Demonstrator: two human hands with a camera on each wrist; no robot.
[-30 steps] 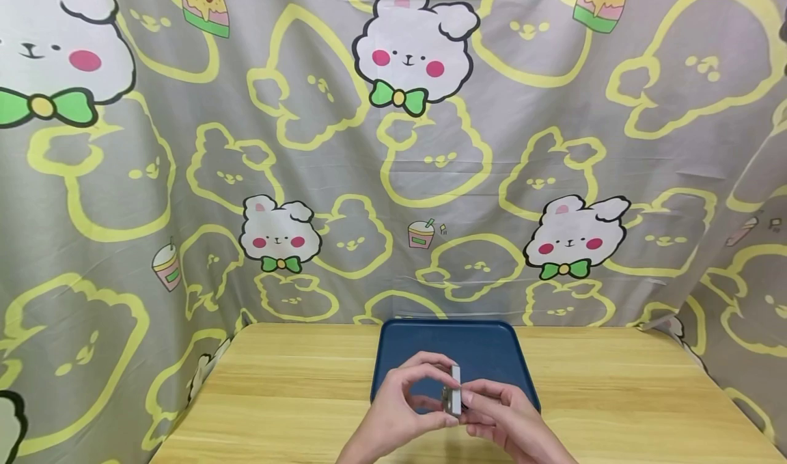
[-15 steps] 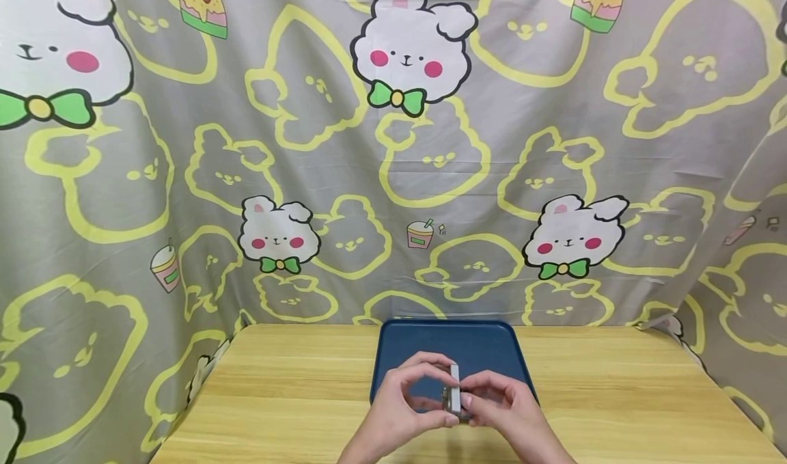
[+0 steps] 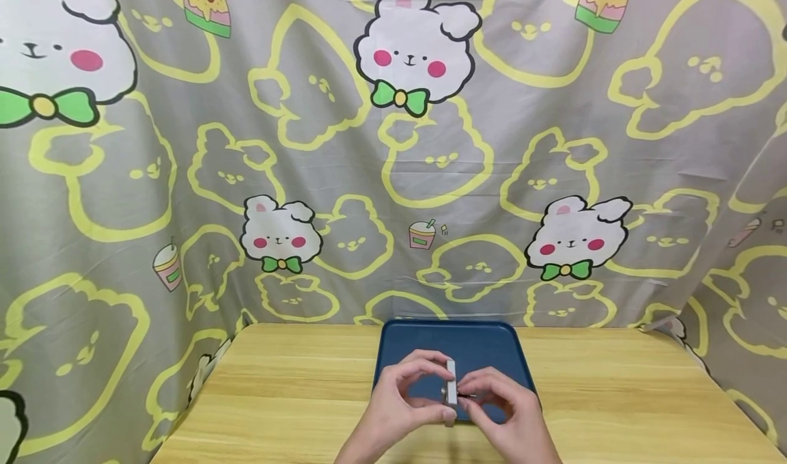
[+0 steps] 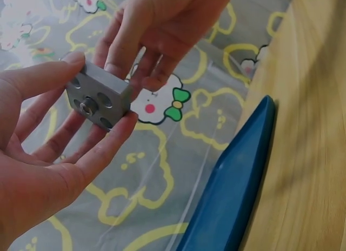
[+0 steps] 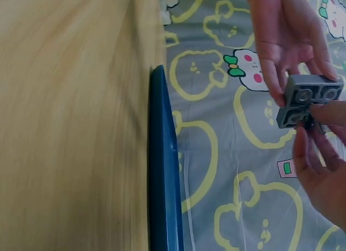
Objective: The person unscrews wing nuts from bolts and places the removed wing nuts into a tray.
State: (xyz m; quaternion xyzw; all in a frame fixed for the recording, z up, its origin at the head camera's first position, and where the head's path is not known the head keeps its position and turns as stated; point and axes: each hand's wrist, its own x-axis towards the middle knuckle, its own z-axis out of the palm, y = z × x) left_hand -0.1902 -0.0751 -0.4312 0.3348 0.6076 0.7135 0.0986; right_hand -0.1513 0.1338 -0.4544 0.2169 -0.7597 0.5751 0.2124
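My left hand holds a grey square block upright by its edges, thumb on one edge and fingertips on the opposite one. In the left wrist view the block's face has several round holes and a round metal bolt end standing out at the centre. Its other face, in the right wrist view, shows round recesses around a dark middle. At that middle my right hand pinches a small dark metal piece between thumb and fingers. Fingertips partly hide this piece, and I cannot tell its kind.
Behind and below the hands, a dark blue tray lies on the wood-grain table. A grey curtain with cartoon rabbits hangs along the table's back and sides.
The block and left hand have shifted slightly left. My right hand's fingers have changed their hold, and more of the dark metal piece now shows between them.
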